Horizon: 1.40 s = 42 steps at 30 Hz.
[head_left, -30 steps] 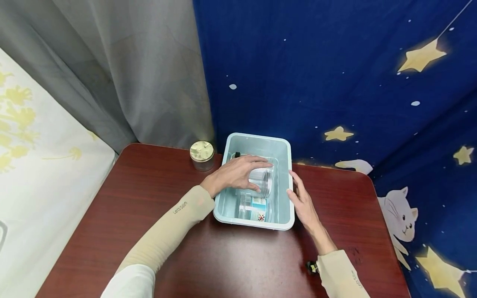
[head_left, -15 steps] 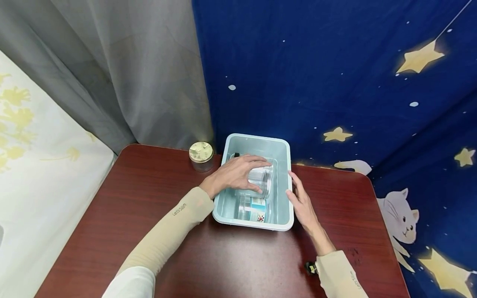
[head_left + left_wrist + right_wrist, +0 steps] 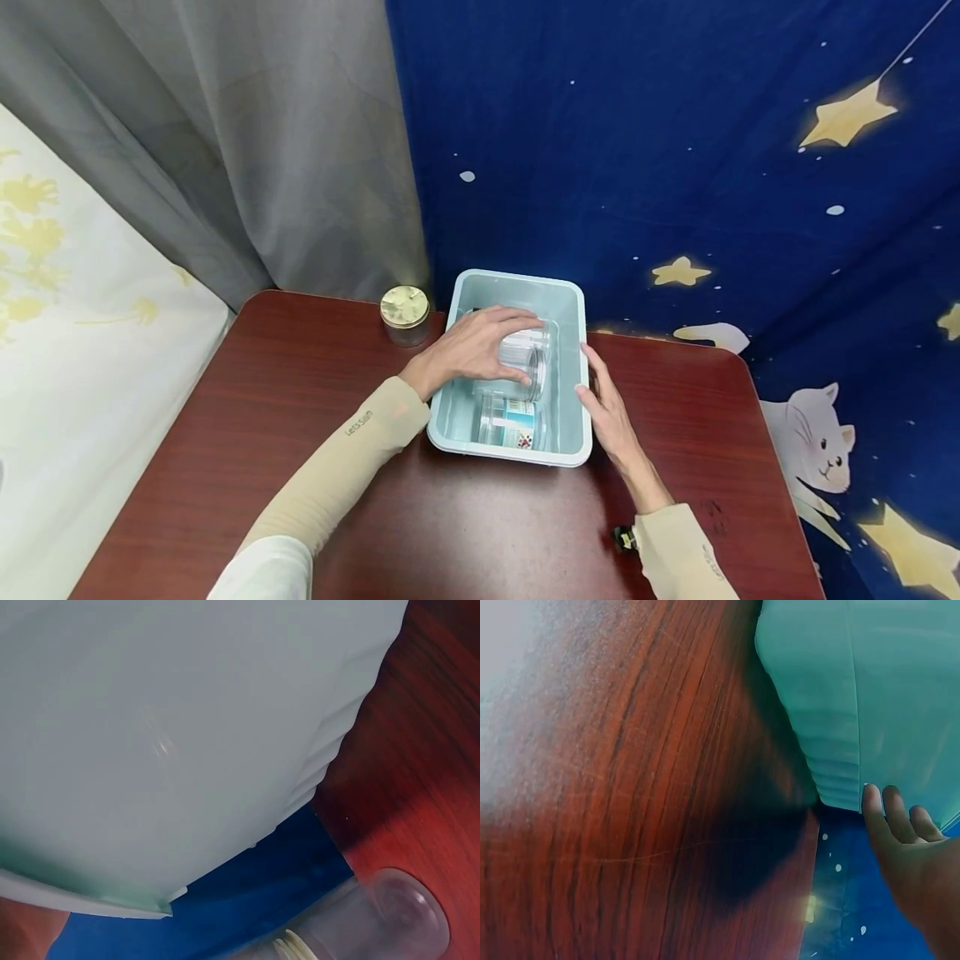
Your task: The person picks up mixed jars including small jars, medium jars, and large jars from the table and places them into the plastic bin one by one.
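Observation:
In the head view, a pale blue plastic bin (image 3: 495,453) stands on the table with clear jars lying inside. My left hand (image 3: 472,343) reaches in over the left rim and holds a clear jar (image 3: 537,375), thumb on the near side and fingers spread across the far side. Behind it, another clear jar (image 3: 534,337) is partly hidden by the fingers. Nearer the front lies a clear jar with a blue-and-white label (image 3: 519,425). My right hand (image 3: 613,417) holds the bin's right rim, thumb at the edge; its fingers (image 3: 896,814) lie against the outer wall in the right wrist view.
A jar with a gold lid (image 3: 406,310) stands left of the bin near the back edge of the dark red table (image 3: 315,350). A grey curtain (image 3: 322,167) and a blue star-patterned curtain (image 3: 570,167) hang right behind the table.
The left thumb has slid slightly right along the jar, toward its ridged end. The right hand and the bin stay in place.

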Available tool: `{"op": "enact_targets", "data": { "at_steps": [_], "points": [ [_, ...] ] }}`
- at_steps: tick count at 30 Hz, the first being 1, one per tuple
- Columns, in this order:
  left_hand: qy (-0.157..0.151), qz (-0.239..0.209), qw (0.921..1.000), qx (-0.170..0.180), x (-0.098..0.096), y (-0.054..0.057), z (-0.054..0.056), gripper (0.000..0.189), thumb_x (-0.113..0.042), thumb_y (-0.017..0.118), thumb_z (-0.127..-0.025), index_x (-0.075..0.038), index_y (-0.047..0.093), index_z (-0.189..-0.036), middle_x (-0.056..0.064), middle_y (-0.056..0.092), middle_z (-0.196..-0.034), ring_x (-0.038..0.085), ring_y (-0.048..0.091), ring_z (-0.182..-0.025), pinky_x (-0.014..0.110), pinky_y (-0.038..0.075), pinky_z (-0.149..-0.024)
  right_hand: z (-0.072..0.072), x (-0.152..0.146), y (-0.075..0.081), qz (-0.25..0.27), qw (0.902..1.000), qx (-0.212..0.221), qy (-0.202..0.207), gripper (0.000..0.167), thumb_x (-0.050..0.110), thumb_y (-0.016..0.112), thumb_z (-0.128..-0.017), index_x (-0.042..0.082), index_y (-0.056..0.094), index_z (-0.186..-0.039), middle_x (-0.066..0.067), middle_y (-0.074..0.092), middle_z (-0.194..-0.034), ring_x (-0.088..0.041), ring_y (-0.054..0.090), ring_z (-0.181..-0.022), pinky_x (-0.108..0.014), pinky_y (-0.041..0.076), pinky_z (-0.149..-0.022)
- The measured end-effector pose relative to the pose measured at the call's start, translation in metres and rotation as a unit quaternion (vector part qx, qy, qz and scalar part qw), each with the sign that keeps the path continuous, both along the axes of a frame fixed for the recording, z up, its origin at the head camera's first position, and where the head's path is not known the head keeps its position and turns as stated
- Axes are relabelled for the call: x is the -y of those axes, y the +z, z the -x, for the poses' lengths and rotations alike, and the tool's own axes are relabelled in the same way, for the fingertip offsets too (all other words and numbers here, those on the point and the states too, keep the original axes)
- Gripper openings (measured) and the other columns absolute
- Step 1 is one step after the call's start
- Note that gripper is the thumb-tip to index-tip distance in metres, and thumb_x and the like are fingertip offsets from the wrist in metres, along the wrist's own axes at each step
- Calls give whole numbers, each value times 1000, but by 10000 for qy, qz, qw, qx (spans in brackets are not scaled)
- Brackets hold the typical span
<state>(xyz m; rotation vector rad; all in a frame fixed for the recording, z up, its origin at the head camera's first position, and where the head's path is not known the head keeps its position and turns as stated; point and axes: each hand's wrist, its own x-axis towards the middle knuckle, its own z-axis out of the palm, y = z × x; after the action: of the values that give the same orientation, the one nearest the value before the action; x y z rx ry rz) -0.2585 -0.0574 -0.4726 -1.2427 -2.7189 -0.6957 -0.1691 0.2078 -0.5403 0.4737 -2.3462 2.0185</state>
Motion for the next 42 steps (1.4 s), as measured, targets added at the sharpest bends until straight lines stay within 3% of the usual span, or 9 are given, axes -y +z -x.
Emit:
{"op": "enact_targets", "data": {
  "at_steps": [3, 6, 10, 13, 19, 21, 27, 34, 42],
  "points": [
    [-47, -185, 9998, 36, 2, 2, 3, 86, -65, 79, -70, -27, 55, -143, -6, 53, -144, 13, 48, -132, 37, 38, -108, 3, -2, -10, -96, 9999, -104, -13, 63, -1, 45, -101, 14, 23, -159, -28, 33, -153, -34, 41, -131, -18, 38, -99],
    [-76, -346, 9994, -36, 6, 3, 6, 82, -61, 81, -71, -24, 57, -141, -3, 55, -143, 15, 49, -132, 36, 37, -109, 2, 0, 1, -181, 9997, -153, 48, 63, -2, 45, -100, 9, 22, -158, -31, 31, -153, -46, 36, -130, -20, 37, -99],
    [-23, -409, 9990, -157, 10, 2, 9, 80, -64, 79, -72, -25, 59, -139, -4, 56, -142, 16, 50, -130, 36, 37, -108, -2, 4, 19, -241, 9994, -220, 145, 64, -4, 45, -97, 3, 22, -157, -34, 30, -151, -27, 45, -128, -22, 39, -97],
    [29, -475, 9987, -200, 11, 2, 11, 80, -65, 78, -72, -24, 60, -139, -5, 56, -141, 15, 50, -130, 35, 37, -108, -2, 3, 23, -326, 9990, -266, 148, 66, -3, 45, -96, 4, 22, -157, -32, 30, -152, -18, 47, -126, -21, 40, -97],
    [-37, -619, 9976, -298, 12, 2, 15, 76, -60, 80, -73, -22, 62, -136, -3, 59, -139, 15, 51, -129, 34, 38, -107, -1, 4, 25, -396, 9989, -242, 88, 66, -4, 43, -96, 2, 20, -157, -32, 26, -154, -50, 34, -129, -19, 33, -101],
    [-31, -702, 9970, -317, 13, 2, 15, 74, -59, 81, -73, -21, 63, -135, -3, 60, -137, 14, 52, -128, 33, 39, -107, -1, 3, 25, -407, 9988, -239, 88, 65, -5, 43, -96, 1, 20, -157, -32, 27, -154, -46, 36, -130, -18, 32, -101],
    [166, -938, 9945, -434, 17, 2, 17, 72, -58, 83, -71, -23, 66, -132, -6, 62, -134, 13, 54, -126, 33, 40, -105, -2, 3, 23, -468, 9987, -212, -9, 65, -4, 44, -96, 2, 22, -156, -24, 32, -154, -12, 42, -128, -18, 32, -102],
    [128, -1211, 9904, -651, 23, -1, 19, 75, -55, 87, -67, -21, 67, -130, -4, 63, -133, 14, 54, -127, 33, 38, -106, -4, 4, 19, -371, 9992, 43, -113, 63, 6, 43, -98, 7, 23, -157, -24, 31, -156, -41, 35, -134, -19, 28, -102],
    [304, -1646, 9826, -804, 38, -6, 18, 70, -48, 88, -69, -15, 69, -127, -2, 63, -133, 17, 56, -125, 37, 38, -106, -5, 8, 17, -69, 9998, 169, -106, 60, 7, 39, -100, 6, 22, -157, -23, 27, -158, -40, 34, -135, -21, 31, -102]
  ]
}}
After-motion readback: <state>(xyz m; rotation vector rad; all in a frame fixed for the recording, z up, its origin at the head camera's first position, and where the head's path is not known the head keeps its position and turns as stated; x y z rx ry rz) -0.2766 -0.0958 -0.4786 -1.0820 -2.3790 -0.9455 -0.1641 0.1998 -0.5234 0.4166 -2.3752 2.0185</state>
